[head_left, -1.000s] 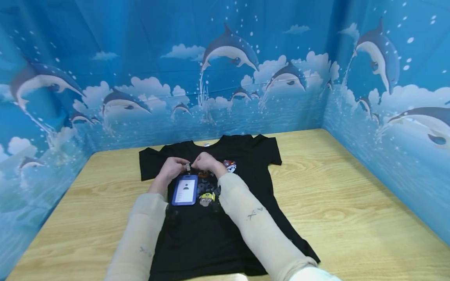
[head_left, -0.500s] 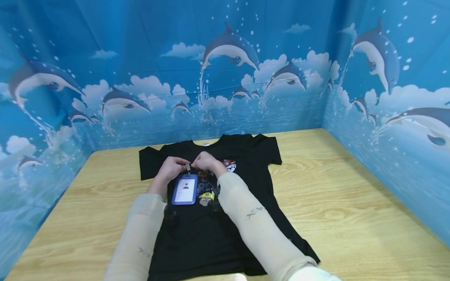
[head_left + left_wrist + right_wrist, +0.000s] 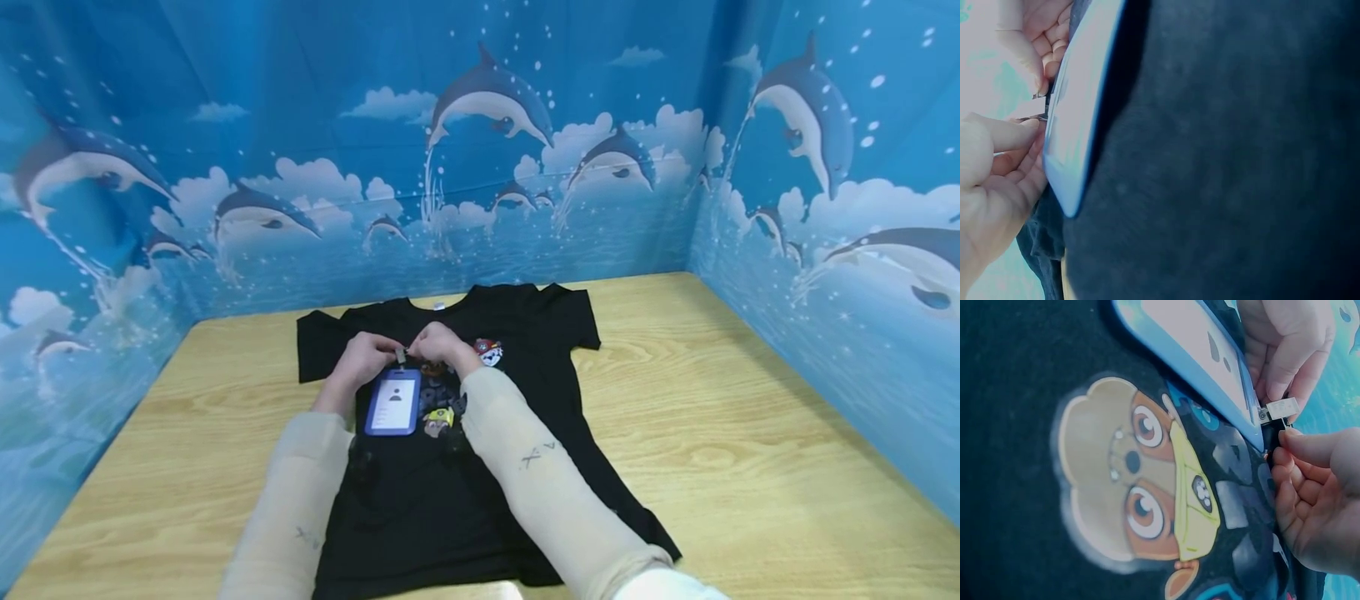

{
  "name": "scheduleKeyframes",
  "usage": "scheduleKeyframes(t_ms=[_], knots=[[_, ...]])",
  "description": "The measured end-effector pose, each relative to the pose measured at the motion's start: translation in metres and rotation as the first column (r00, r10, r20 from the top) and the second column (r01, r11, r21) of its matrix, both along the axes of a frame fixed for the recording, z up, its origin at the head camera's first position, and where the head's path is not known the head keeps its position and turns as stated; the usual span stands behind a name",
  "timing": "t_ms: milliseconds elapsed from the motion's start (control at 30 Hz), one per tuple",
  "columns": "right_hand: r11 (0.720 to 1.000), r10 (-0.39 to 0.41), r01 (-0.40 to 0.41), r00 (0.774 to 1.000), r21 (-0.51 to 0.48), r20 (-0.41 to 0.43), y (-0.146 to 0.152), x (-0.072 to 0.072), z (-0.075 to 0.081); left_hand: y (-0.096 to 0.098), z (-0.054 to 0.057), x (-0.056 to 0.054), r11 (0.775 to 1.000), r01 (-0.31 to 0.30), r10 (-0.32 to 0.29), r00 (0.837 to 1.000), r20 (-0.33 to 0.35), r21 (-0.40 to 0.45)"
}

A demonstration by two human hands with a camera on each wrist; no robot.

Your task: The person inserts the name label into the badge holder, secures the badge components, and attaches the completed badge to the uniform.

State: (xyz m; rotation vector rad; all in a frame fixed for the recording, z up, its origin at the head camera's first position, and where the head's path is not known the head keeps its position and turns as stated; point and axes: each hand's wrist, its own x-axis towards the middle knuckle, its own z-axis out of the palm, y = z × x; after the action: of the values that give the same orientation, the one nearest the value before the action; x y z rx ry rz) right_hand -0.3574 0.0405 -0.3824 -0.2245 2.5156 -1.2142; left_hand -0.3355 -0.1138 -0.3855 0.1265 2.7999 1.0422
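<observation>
A blue-framed ID badge holder point(image 3: 393, 402) lies over the chest of a black T-shirt point(image 3: 420, 508), its white card showing a person icon. From its top end comes a metal badge clip point(image 3: 1282, 409). My left hand point(image 3: 365, 357) pinches this clip between thumb and fingers. Close beside it, my right hand point(image 3: 437, 343) has thumb and forefinger together on a small dark bit at the clip, apparently shirt cloth; the fingertips partly hide it. In the left wrist view the holder point(image 3: 1079, 119) stands at a slant over the cloth.
The T-shirt is spread on a wood-grain table point(image 3: 712, 417), collar toward the back. Cartoon dog prints point(image 3: 438, 421) decorate its front. A blue dolphin-patterned curtain point(image 3: 480, 167) bounds the table at the back and sides.
Both hands stay together at the clip with almost no movement. The whole head view has shifted very slightly.
</observation>
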Motion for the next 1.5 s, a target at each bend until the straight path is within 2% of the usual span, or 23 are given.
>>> scheduleKeyframes(t_ms=[200,500,1100,1500], knots=[[1.0,-0.005,0.005,1.0,0.005,-0.015,-0.0001,-0.0001,0.0031,0.0,0.0018,-0.0032,0.998,0.027,-0.029,0.999,-0.028,-0.065],[1.0,-0.007,0.007,1.0,0.023,-0.021,0.0013,0.0003,-0.003,0.0026,0.001,0.0004,0.993,0.051,-0.056,0.997,-0.045,-0.111],[0.999,-0.036,0.036,0.999,0.02,-0.036,0.0003,0.002,-0.0027,0.0048,0.0006,0.0004,0.992,0.044,-0.046,0.999,-0.012,-0.118],[0.995,-0.104,0.104,0.994,-0.003,-0.013,-0.0013,0.0055,-0.0005,0.0065,0.0003,0.0026,0.995,0.037,-0.038,0.999,-0.004,-0.093]])
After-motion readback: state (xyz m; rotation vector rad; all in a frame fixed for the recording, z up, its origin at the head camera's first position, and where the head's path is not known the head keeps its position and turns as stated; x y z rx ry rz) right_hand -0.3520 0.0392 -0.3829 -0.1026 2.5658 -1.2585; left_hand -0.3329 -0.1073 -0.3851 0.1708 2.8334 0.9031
